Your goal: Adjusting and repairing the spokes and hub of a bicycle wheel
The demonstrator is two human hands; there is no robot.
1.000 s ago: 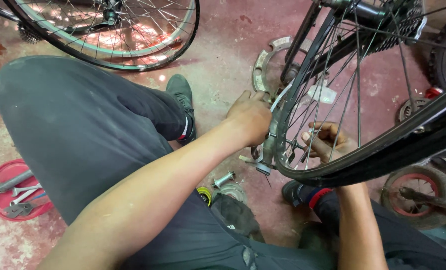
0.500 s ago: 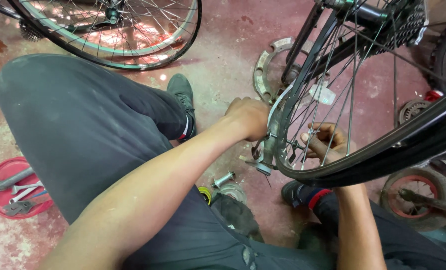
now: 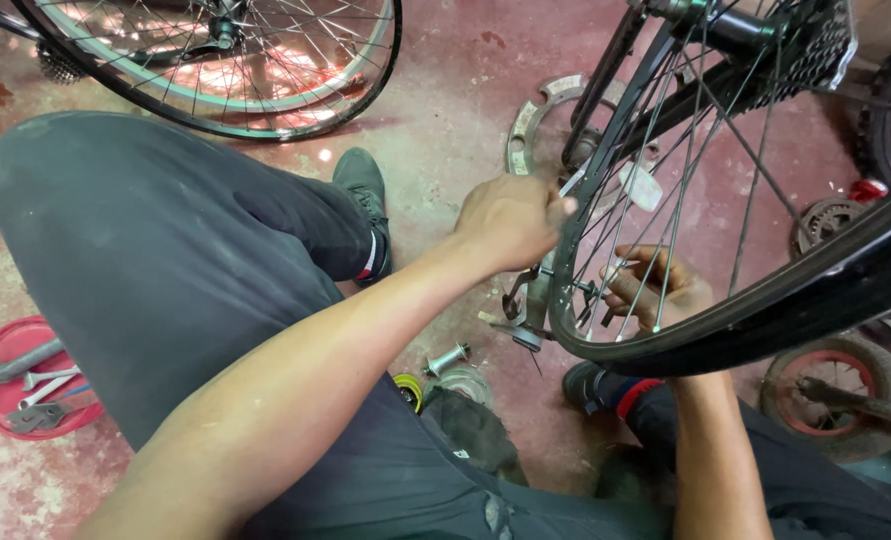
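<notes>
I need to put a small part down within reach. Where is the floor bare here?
Bare floor lies between the second wheel, the grey shoe and the metal ring. It is crowded under the left hand and right hand, by the rim.

the wheel fills the right side; its spokes leave only narrow gaps, and the right hand sits behind them. the left hand is at the rim's outer edge. the knee blocks the left. open floor lies ahead, bounded by a second wheel and a metal ring. small parts clutter the floor below the rim.
</notes>
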